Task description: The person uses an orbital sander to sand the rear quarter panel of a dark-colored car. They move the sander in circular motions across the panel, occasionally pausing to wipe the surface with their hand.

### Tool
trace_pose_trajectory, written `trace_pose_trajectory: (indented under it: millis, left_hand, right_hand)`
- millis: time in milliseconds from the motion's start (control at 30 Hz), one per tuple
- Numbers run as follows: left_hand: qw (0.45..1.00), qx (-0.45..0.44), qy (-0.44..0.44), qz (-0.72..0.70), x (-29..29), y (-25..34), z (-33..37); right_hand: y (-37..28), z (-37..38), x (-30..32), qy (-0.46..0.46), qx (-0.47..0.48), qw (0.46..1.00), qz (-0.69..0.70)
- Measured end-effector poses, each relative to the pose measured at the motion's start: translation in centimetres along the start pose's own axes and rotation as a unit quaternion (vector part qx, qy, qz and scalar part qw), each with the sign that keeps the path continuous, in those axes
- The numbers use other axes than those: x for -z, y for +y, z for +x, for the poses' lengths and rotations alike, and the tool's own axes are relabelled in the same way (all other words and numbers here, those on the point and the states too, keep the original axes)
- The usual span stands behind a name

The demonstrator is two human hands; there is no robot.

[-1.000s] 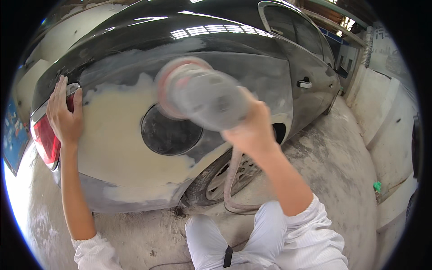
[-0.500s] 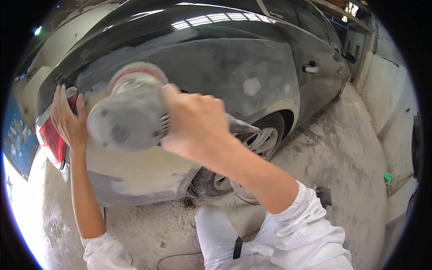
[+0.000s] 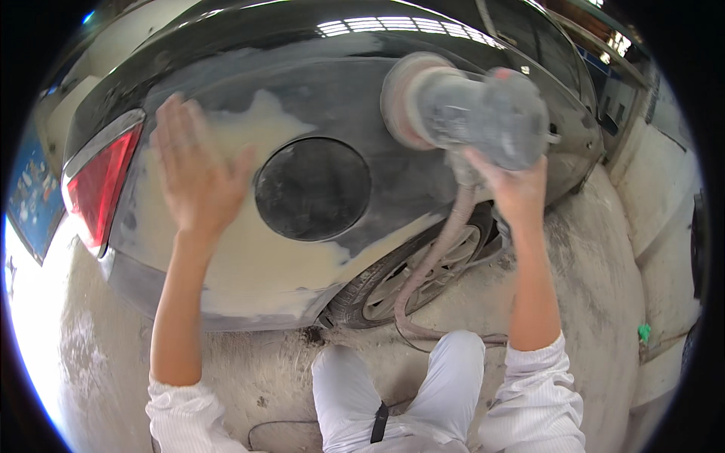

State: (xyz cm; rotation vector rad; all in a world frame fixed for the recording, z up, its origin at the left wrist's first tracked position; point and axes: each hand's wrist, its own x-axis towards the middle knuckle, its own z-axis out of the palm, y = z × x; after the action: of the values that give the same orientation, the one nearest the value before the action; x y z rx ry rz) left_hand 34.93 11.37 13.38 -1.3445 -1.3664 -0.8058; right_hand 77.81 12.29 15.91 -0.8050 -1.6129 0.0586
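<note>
My right hand grips a grey, dusty orbital sander by its underside. The sander is tilted sideways, with its round pad turned toward the car's dull rear side panel; whether it touches is unclear. A beige hose hangs from the tool. My left hand, slightly blurred, is stretched flat with fingers extended over the cream filler patch. It is between the red tail light and the round black fuel flap and holds nothing.
The rear wheel is below the panel, with the hose in front of it. A thin cable lies on the dusty floor by my knees. At the right runs a pale wall; a blue board stands at the left.
The sander and my right hand have swung right from the filler area, uncovering the fuel flap. My left hand has shifted right, from the tail light onto the filler.
</note>
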Motion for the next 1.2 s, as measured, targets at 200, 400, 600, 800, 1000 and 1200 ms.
trace_pose_trajectory:
  millis: [200, 400, 600, 800, 1000, 1200]
  left_hand:
    - [0.982, -0.137, -0.074, -0.111, -0.4, 7.3, 0.4]
    - [0.986, -0.069, -0.107, -0.111, 0.1, 1.8, -4.7]
    - [0.985, 0.146, 0.036, -0.088, -1.8, -1.2, -14.9]
    - [0.916, 0.277, -0.038, -0.287, -0.1, 6.4, -26.6]
    - [0.54, 0.445, 0.244, -0.671, 6.3, 13.3, -26.0]
    - [0.547, 0.452, 0.246, -0.66, 7.6, 11.1, -16.3]
  right_hand:
    - [1.4, -0.4, 0.4, 0.071, -0.153, 0.981, 0.094]
    - [-4.5, 0.5, -4.1, 0.005, -0.084, 0.995, 0.059]
    - [-10.7, 0.8, -9.4, -0.106, 0.096, 0.989, 0.037]
    - [-15.7, -5.2, -15.1, -0.238, 0.187, 0.934, -0.192]
    - [-15.5, -13.6, -18.8, -0.368, 0.237, 0.875, -0.206]
    - [-15.2, -10.8, -17.4, -0.283, 0.232, 0.909, -0.201]
